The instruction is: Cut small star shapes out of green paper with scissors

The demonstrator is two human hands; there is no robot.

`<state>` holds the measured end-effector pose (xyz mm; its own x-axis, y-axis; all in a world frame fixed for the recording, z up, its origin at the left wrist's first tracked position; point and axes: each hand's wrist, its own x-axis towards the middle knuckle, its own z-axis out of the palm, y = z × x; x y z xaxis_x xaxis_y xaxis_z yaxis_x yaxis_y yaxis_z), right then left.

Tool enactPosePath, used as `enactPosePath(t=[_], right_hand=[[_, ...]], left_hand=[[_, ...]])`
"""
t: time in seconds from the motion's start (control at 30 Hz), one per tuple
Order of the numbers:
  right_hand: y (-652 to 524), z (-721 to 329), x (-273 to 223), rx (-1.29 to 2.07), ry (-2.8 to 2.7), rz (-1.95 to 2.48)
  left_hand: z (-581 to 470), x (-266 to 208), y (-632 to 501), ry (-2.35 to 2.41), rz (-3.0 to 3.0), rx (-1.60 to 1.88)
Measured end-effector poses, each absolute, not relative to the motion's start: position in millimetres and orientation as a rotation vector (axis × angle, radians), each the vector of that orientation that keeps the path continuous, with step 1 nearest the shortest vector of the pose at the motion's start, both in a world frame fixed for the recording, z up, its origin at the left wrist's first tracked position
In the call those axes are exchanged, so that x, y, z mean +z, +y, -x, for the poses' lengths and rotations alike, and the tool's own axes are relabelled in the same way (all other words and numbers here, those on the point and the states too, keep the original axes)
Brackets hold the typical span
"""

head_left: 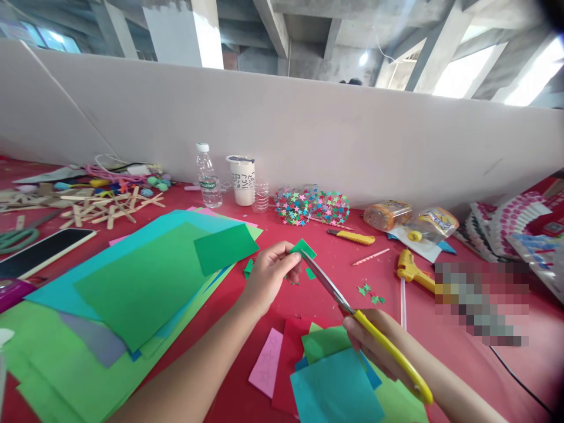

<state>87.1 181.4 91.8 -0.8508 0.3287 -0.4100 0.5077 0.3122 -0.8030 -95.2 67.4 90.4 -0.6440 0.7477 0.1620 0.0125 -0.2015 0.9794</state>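
My left hand pinches a small green paper piece between thumb and fingers, above the red table. My right hand grips yellow-handled scissors, whose blades point up and left, with the tips at the paper's lower edge. Whether the blades are fully closed is hard to tell. Beneath my left hand lie small green scraps. Under the scissors is a pile of coloured paper, with a teal sheet on top and a pink slip beside it. Green paper stars lie to the right.
Large green sheets cover the left. Behind stand a water bottle, a white cup and star-covered bottles. A yellow utility knife and a glue gun lie right. Wooden sticks and a phone are far left.
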Motion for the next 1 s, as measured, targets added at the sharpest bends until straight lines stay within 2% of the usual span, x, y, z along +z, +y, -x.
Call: enactPosePath(t=[1.0], right_hand=[[184.2,-84.7,94.3,-1.520,2.374,-0.843]], left_hand=[[95.5,87.6,68.6,1.542,-0.840,1.895]])
